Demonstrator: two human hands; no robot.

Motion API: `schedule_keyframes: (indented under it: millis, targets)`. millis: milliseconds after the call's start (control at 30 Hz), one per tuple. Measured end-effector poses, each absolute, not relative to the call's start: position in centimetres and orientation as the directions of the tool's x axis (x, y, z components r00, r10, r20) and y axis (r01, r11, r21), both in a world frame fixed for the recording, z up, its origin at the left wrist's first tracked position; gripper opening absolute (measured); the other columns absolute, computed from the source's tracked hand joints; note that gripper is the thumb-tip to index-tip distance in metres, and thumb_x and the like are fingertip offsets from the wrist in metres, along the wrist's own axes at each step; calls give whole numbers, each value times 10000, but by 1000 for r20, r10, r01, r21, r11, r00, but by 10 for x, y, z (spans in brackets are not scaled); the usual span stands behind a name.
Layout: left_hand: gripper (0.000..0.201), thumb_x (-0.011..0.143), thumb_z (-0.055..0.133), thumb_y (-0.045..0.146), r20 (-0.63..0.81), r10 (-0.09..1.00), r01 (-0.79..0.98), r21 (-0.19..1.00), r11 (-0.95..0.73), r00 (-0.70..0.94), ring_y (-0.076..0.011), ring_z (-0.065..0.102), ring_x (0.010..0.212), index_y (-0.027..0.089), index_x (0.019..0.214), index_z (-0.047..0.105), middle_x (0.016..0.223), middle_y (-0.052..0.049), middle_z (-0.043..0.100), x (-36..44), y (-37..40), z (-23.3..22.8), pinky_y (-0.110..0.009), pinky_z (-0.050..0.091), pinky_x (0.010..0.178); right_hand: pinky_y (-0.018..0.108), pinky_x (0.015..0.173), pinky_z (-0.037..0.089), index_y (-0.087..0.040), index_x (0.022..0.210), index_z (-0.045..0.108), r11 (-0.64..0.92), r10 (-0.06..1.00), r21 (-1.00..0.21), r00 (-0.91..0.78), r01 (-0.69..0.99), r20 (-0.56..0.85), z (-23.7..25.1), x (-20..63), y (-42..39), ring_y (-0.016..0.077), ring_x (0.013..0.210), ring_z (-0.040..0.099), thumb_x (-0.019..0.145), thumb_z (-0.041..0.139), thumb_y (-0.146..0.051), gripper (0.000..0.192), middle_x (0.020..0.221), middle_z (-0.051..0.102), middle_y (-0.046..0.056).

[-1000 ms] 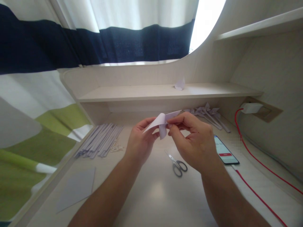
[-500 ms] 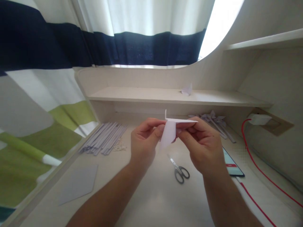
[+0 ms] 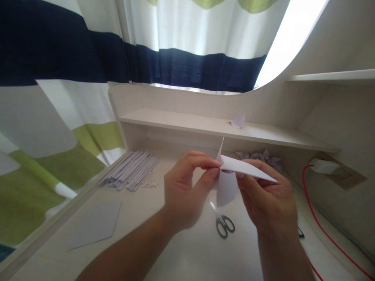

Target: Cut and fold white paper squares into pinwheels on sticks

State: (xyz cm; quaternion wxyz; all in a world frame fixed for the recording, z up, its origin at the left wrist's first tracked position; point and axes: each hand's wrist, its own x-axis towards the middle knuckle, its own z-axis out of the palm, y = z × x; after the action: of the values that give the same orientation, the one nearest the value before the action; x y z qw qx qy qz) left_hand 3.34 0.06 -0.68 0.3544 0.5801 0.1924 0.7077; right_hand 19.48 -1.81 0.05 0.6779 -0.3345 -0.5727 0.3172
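A folded white paper piece (image 3: 227, 190) with several blades, like a paper pinwheel, is held up in front of me above the desk. My left hand (image 3: 190, 187) pinches it near its centre between thumb and fingertips. On the other side, my right hand (image 3: 268, 199) grips one blade, thumb below and fingers behind the paper. One blade points up, one hangs down and one reaches right over my right fingers. Below the paper lie scissors (image 3: 224, 225) with dark handles, their blades pointing away from me.
Left on the desk are a row of white paper sticks (image 3: 130, 169), a small heap of pale bits (image 3: 150, 181) and a flat paper sheet (image 3: 95, 224). More folded paper pieces (image 3: 263, 157) lie back right; another (image 3: 238, 121) rests on the shelf. A red cable (image 3: 315, 208) runs from a white plug.
The paper has turned and tilted, its right blade now slanting down toward me. Both hands have shifted right, my right hand also lower, covering most of the phone. The view has tilted.
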Motion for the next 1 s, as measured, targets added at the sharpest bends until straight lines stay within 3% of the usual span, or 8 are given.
schedule_keyframes:
  millis: [233,400,500,767,1000]
  targets:
    - [162,874,790,114,817,558,-272,509,-817,-147,-178,679,904,220,995,815,951,-55,716,37,1,-8,-310,561,848,226,645,617,-244,849,848,446,895,-844,125,-297,429,7,183,-18,144,683,739,696,982,-374,242,807,813,27]
    - [187,871,792,95,822,549,-278,497,-822,-152,-176,678,902,227,1000,817,952,-54,722,37,2,-7,-310,567,845,243,594,596,-257,838,837,477,878,-806,154,-351,453,3,177,-16,160,645,727,703,973,-397,237,763,795,21]
    - [179,865,803,101,815,560,-302,501,-811,-150,-172,676,893,230,989,822,942,-51,719,37,3,-7,-306,564,832,238,599,599,-244,814,829,486,874,-807,160,-335,459,3,176,-17,151,631,723,704,977,-361,218,764,788,18]
    - [139,852,823,109,789,605,-355,539,-763,-102,-163,670,882,213,943,826,921,-49,712,33,8,-5,-296,545,813,222,715,618,-248,984,824,618,781,-770,234,-160,579,-6,175,-27,152,771,757,883,850,-245,104,830,781,15]
    - [146,859,815,109,799,597,-366,533,-763,-80,-163,675,877,217,957,822,915,-50,719,34,10,-6,-289,545,785,189,642,594,-241,964,813,678,701,-735,281,21,655,-7,174,-27,139,722,738,896,822,-201,79,831,788,15]
